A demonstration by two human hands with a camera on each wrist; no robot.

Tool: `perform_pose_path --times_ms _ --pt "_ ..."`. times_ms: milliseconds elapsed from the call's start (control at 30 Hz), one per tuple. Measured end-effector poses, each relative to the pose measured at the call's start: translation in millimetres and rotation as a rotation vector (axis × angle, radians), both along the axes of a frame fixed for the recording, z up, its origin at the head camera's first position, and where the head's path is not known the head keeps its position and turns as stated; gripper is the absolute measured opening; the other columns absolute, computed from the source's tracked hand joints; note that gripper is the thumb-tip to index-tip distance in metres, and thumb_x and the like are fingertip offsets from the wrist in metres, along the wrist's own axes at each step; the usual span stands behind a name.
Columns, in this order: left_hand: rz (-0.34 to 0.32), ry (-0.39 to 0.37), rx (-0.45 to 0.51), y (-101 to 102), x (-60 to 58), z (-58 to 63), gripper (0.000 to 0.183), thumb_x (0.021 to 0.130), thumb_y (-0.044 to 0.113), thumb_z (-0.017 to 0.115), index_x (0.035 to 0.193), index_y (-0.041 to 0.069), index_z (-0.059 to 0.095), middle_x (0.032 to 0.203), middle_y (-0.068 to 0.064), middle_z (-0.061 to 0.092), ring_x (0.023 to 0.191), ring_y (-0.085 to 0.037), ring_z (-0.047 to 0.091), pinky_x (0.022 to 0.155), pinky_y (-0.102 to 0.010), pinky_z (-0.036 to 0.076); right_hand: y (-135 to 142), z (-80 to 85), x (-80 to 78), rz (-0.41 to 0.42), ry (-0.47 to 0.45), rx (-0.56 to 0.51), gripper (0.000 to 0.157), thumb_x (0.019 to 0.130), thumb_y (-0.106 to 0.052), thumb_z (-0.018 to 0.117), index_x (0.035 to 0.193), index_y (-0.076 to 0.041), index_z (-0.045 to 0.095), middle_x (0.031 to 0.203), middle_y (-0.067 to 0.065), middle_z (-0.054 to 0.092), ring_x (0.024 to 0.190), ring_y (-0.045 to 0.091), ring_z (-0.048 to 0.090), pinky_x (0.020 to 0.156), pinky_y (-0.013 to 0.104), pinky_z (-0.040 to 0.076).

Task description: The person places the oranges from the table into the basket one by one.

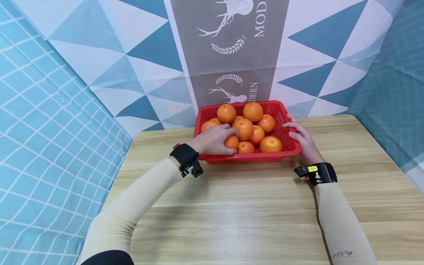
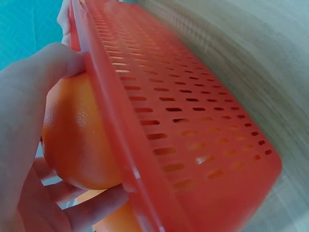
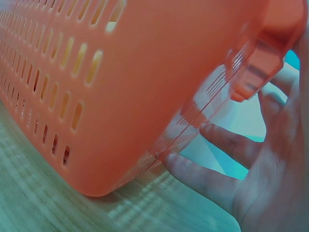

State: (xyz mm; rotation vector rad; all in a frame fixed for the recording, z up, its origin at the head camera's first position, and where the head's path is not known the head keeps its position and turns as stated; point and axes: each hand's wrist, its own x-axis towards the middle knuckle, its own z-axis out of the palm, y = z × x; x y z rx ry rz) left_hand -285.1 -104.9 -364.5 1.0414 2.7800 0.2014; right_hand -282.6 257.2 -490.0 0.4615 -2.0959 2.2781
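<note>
A red perforated plastic basket [image 1: 255,157] full of oranges [image 1: 271,144] sits at the far side of the wooden table. Reaching over its front left part, my left hand [image 1: 216,140] grips an orange [image 2: 79,130] just inside the rim, thumb on one side and fingers around the other. At the basket's right end, my right hand [image 1: 303,141] holds the rim. In the right wrist view, two of its fingertips [image 3: 176,162] touch the outside of the end wall. The rest of that grip is partly hidden behind the rim.
The wooden table [image 1: 225,213] extends in front of the basket. A patterned cloth [image 1: 149,73] hangs directly behind it, and a blue grid-patterned cloth [image 1: 49,147] stands along the left side. Both forearms wear pale sleeves and black wrist straps with cameras.
</note>
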Motion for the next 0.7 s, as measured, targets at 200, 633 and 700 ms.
perform_pose_path --times_ms 200,633,700 --pt "0.011 -0.038 0.005 2.0 0.7 -5.4 0.059 0.102 0.046 0.073 0.154 0.021 0.061 0.150 -0.010 0.064 0.133 -0.028 0.063 0.120 -0.049 0.058 0.4 0.1 -0.8 -0.006 -0.010 0.008 0.042 0.116 -0.021 0.054 0.156 -0.010 0.059 0.192 -0.006 0.013 0.179 0.035 0.004 0.102 0.014 0.061" --pt "0.031 -0.067 0.022 0.7 -0.3 -7.8 0.061 0.102 0.048 0.074 0.155 0.023 0.059 0.150 -0.009 0.063 0.135 -0.028 0.060 0.121 -0.049 0.056 0.6 0.2 -0.2 0.004 0.001 0.010 0.044 0.116 -0.020 0.054 0.158 -0.010 0.057 0.193 -0.005 0.011 0.178 0.035 0.004 0.101 0.014 0.061" --pt "0.036 -0.077 0.026 0.5 -0.1 -7.0 0.062 0.101 0.049 0.074 0.156 0.024 0.058 0.150 -0.009 0.062 0.136 -0.028 0.060 0.121 -0.050 0.057 0.5 0.3 0.2 0.005 0.002 0.006 0.044 0.116 -0.020 0.054 0.159 -0.009 0.057 0.193 -0.004 0.011 0.178 0.036 0.004 0.101 0.014 0.061"
